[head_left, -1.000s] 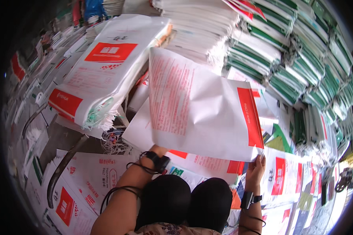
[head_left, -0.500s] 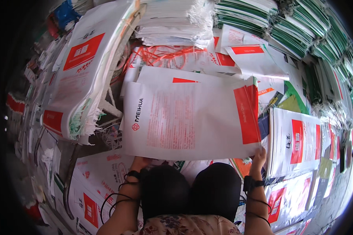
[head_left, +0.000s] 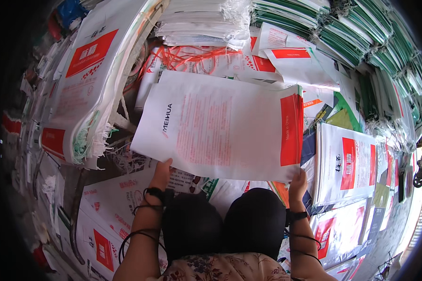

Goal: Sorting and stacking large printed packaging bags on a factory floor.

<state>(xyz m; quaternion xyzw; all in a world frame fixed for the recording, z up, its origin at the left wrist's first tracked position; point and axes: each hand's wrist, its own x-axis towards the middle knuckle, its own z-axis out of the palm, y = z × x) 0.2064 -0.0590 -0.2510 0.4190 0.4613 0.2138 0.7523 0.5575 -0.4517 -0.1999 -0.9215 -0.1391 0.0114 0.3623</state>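
Now, hand by hand:
Left hand [head_left: 162, 171]: pinching the near left edge of the white sack [head_left: 220, 124], fingers closed on it; dark strap at the wrist.
Right hand [head_left: 297, 182]: gripping the near right corner of the same sack, thumb over the edge; dark band on the wrist.
Sack position: held flat just above the knees [head_left: 225, 225], over the littered pile of other bags.
Sack direction: long axis running left to right; red band [head_left: 291, 129] at the right end, dark lettering toward the left end.
Sack count: one in the hands.
Sack make: thin, woven-looking plastic, rectangular, white with faint red print.
Left: one curved bundle of white sacks [head_left: 91, 79], frayed at the ends.
Far side: tied stacks of green-edged bags [head_left: 361, 37]; exact count cannot be told.
Right: one flat pile of white sacks with red panels [head_left: 344, 164].
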